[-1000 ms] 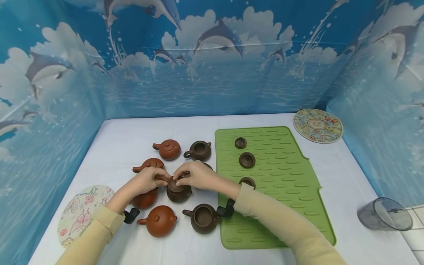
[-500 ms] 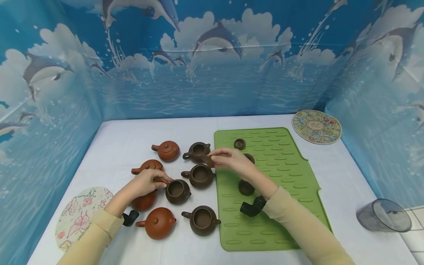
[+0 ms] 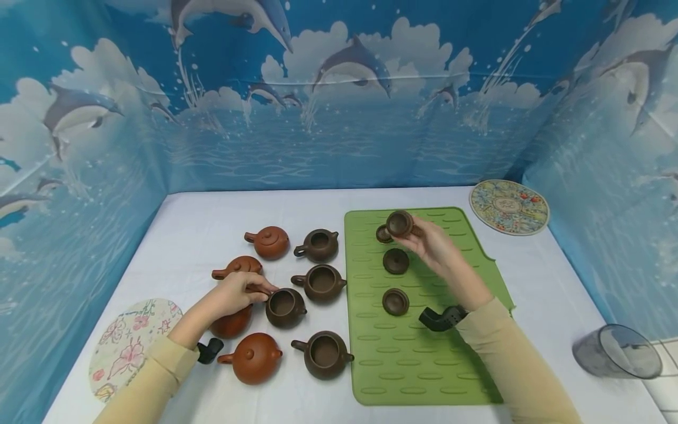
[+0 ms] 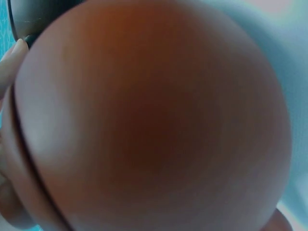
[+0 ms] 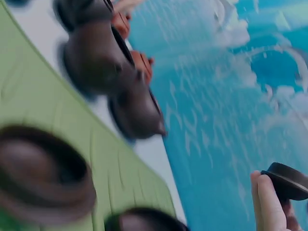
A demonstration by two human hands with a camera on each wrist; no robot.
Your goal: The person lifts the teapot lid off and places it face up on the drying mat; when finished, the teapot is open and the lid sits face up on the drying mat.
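My left hand (image 3: 239, 292) pinches the handle side of a lidless dark brown teapot (image 3: 285, 307); the fingers hide that handle. My right hand (image 3: 435, 244) holds a dark brown teapot lid (image 3: 399, 224) above the far part of the green mat (image 3: 439, 371). The held lid is turned so its hollow underside faces the head camera. Below and around it, a small lid (image 3: 384, 234), a middle lid (image 3: 395, 261) and a nearer lid (image 3: 395, 301) lie on the mat. In the left wrist view, a reddish-brown teapot (image 4: 154, 115) blocks most of the hand.
More lidless dark teapots, such as one at the front (image 3: 325, 354), stand left of the mat. Several reddish teapots with lids on, one nearest me (image 3: 256, 357), stand further left. A round floral mat (image 3: 127, 353), a patterned disc (image 3: 509, 207) and a grey transparent cup (image 3: 617, 351) lie around.
My right hand has lifted the lid off the dark teapot beside my left hand and carried it right and away from me, over the mat. The left hand stays at that teapot.
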